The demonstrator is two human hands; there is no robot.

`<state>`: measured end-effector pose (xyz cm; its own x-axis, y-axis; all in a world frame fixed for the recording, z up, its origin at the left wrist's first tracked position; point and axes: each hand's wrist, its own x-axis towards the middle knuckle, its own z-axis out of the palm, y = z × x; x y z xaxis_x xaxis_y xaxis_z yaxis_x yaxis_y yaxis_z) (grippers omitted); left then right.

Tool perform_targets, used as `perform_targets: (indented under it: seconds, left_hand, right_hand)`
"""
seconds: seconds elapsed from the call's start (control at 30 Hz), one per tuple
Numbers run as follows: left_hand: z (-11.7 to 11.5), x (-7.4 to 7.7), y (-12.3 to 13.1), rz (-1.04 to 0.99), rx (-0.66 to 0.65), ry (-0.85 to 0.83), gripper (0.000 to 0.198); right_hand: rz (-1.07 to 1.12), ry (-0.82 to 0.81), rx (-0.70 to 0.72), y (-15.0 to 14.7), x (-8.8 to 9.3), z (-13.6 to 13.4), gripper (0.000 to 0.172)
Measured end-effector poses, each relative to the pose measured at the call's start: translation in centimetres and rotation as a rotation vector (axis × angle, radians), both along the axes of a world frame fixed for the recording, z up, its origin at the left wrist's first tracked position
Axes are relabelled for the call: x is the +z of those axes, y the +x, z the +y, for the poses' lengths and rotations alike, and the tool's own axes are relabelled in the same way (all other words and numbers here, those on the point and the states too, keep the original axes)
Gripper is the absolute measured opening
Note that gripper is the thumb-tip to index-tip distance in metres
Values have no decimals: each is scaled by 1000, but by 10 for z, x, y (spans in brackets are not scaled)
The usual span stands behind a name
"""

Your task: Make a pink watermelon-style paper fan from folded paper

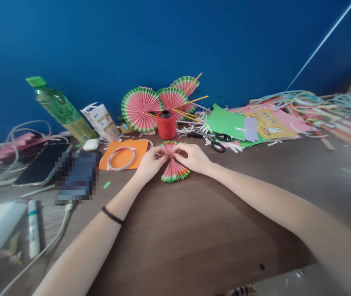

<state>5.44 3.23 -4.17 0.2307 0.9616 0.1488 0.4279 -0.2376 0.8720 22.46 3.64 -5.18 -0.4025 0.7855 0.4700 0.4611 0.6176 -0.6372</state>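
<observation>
Bow-shaped pleated pink paper piece with green edging (pixel 174 172), pinched at the waist

Left to right, on a brown wood-grain tabletop (pixel 187 238):

White cylindrical marker (pixel 33 230); teal band.
Flat, glossy, black-screened phone (pixel 43 164).
Translucent green plastic bottle (pixel 62 107); green cap, tilted.
Smooth, rounded white case (pixel 91 144).
White printed carton (pixel 102 122); boxy.
Flat orange paper sheet (pixel 140 152); a white ring-shaped tape roll (pixel 120 168) on it.
Left hand (pixel 153 160): thumb and fingers closed on the piece's waist.
Round pleated pink paper fans (pixel 141 109); pale and green rim bands, thin yellow sticks.
Red thread spool (pixel 167 126); dark core.
Pleated piece: between the hands, just in front of the spool. Two wings of narrow accordion folds, gathered at the middle; lower wing spread wide, orange patches along its green edge; upper wing partly covered.
Right hand (pixel 195 157): fingers likewise pinching the waist.
Black-handled metal scissors (pixel 218 146).
Flat green paper sheet (pixel 226 122).
Yellow printed packet (pixel 263 123); white rabbit figure.
Thin, curling multicoloured strips (pixel 301 98), tangled.
</observation>
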Motion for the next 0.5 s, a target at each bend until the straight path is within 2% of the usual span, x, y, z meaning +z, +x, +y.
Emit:
perform_targets:
  seconds: [0.2,0.4,0.5]
  left_hand:
    - [-1,1,-1,37,8,-9,5]
    - [-6,2,-2,310,-27,276,8]
    - [-7,4,-2,375,-47,345,10]
  right_hand:
    - [-40,-24,-61,1,0,0,6]
    - [-91,-17,-98,6,4,2,4]
    - [-102,-24,-93,8,3,3,5]
